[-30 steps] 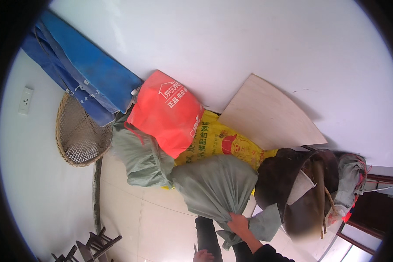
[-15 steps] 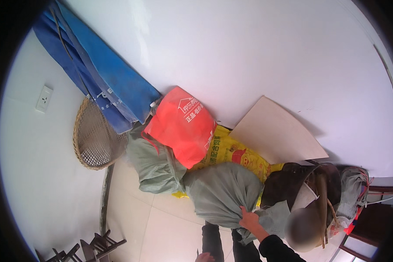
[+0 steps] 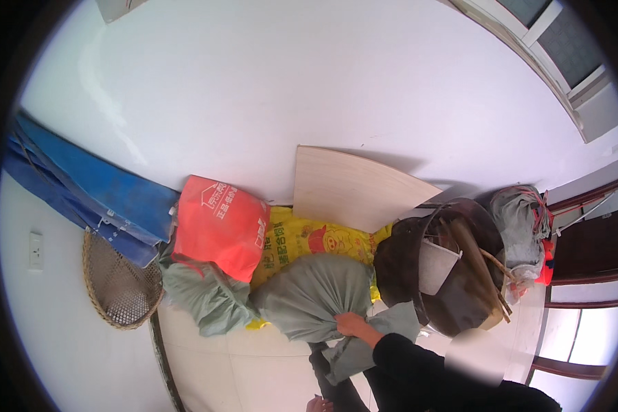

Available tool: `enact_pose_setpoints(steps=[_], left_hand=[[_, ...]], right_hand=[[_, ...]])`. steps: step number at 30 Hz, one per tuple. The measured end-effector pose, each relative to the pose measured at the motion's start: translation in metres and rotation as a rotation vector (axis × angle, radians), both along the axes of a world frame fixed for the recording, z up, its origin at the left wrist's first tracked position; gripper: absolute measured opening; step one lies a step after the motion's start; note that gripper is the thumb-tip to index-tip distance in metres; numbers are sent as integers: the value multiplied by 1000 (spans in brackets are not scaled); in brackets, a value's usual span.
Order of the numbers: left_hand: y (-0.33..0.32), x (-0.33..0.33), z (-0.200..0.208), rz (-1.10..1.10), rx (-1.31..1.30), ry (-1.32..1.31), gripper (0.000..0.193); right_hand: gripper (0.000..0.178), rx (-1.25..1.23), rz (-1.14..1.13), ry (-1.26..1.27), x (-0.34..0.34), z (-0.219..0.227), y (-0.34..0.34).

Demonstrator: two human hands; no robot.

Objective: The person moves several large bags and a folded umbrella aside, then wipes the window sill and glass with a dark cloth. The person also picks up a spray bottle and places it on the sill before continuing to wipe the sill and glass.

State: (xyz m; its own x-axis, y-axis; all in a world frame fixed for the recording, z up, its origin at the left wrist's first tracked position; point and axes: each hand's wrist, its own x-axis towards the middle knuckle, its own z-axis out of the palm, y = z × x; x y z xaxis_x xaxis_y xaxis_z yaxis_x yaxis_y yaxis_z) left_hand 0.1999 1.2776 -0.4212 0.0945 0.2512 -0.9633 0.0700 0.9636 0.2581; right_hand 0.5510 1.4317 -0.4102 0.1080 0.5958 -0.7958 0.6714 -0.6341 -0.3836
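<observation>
A full grey-green woven sack [image 3: 314, 292] stands on the floor in front of me, its neck gathered. My right hand [image 3: 352, 324], in a black sleeve, is closed round that neck, and the loose mouth of the sack spreads out beyond my fingers. At the lower edge, beside my dark trouser leg, my left hand [image 3: 319, 404] shows only in part. Its fingers look curled in; what they hold, if anything, I cannot make out. Behind the sack lies a yellow printed sack [image 3: 288, 237], and a red bag [image 3: 220, 226] sits to its left.
Another grey-green sack [image 3: 209, 295] and a wicker basket [image 3: 120, 288] are at left, below blue folded sheeting [image 3: 110, 182]. A pale board [image 3: 357, 182] leans on the wall. To the right, a large dark tub [image 3: 398, 264] holds sticks, with a grey plastic bag [image 3: 515, 226] behind it.
My view has swung to the right, so the sacks appear further left and the tub shows more fully. My right hand keeps its grip on the sack's neck, and more of my sleeve is visible.
</observation>
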Motion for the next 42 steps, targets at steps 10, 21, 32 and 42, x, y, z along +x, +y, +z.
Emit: enact_pose_setpoints(steps=[10, 21, 32, 42], left_hand=[[-1, -11, 22, 167, -28, 61, 27], [23, 24, 82, 186, -53, 85, 26], [-32, -13, 21, 358, -41, -54, 26], [-3, -7, 62, 461, -103, 72, 25]], right_hand=[[25, 507, 261, -100, 45, 45, -38], [27, 244, 194, -110, 34, 73, -51], [25, 196, 118, -80, -23, 98, -42], [33, 175, -103, -109, -30, 99, -44]])
